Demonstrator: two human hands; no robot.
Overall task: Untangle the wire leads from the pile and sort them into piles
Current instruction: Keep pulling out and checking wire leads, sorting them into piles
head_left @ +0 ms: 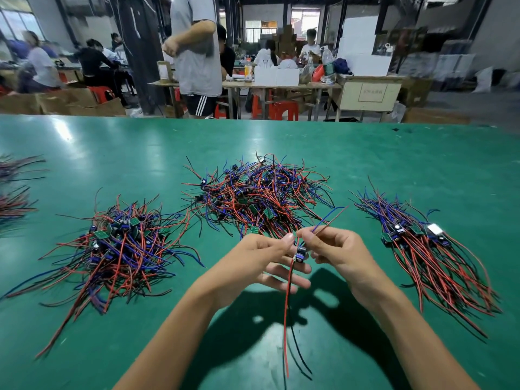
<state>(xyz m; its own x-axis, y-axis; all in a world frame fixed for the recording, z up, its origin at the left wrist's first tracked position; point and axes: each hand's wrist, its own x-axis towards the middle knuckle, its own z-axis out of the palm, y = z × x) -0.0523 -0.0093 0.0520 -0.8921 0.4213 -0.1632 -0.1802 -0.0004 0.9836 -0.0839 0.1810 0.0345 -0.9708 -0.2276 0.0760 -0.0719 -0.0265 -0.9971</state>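
Both hands hold one wire lead (pixel 300 253) just above the green table: a small board with a dark capacitor, red and black wires hanging toward me, a blue and a brown wire pointing up to the right. My left hand (pixel 264 258) pinches it at the board with thumb and forefinger. My right hand (pixel 334 249) pinches the blue and brown wires. Behind the hands lies the tangled central pile (pixel 253 195). A looser pile (pixel 118 243) sits to the left. On the right, a combed pile (pixel 422 243) has its wires running parallel.
The green table (pixel 351 156) stretches far ahead. Further wire bundles (pixel 14 190) lie at the left edge. Beyond the table a person (pixel 197 52) stands, others sit at benches with boxes and red stools.
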